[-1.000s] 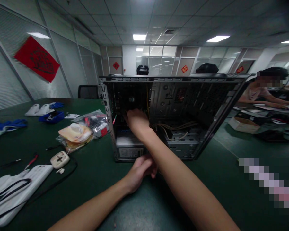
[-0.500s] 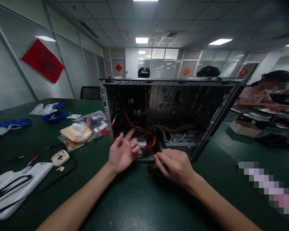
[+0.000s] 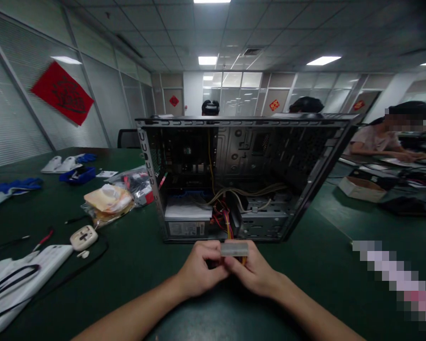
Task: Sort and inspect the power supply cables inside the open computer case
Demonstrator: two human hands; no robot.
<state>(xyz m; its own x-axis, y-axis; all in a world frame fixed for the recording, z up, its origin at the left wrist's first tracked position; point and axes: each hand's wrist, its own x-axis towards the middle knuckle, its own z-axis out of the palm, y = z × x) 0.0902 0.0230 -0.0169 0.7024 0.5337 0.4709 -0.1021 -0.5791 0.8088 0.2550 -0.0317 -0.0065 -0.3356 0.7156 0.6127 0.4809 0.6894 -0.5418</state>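
An open desktop computer case (image 3: 248, 142) lies on its side on the green table (image 3: 323, 265), its inside facing me. A bundle of red, yellow and black wires (image 3: 224, 219) runs out of the case to a pale plastic connector (image 3: 234, 249). My left hand (image 3: 200, 272) and my right hand (image 3: 255, 274) meet just in front of the case, both closed on that connector. A white boxy unit (image 3: 188, 215) sits at the case's lower left.
Left of the case lie plastic bags of parts (image 3: 110, 201), a white plug adapter (image 3: 83, 237), a power strip with black cable (image 3: 24, 274), and blue and white gloves (image 3: 14, 187). A person (image 3: 394, 135) works at the right, near a cardboard box (image 3: 362, 188).
My right hand came out of the case pulling the wire bundle toward me. Both hands have now closed together on the connector at the table's near side.
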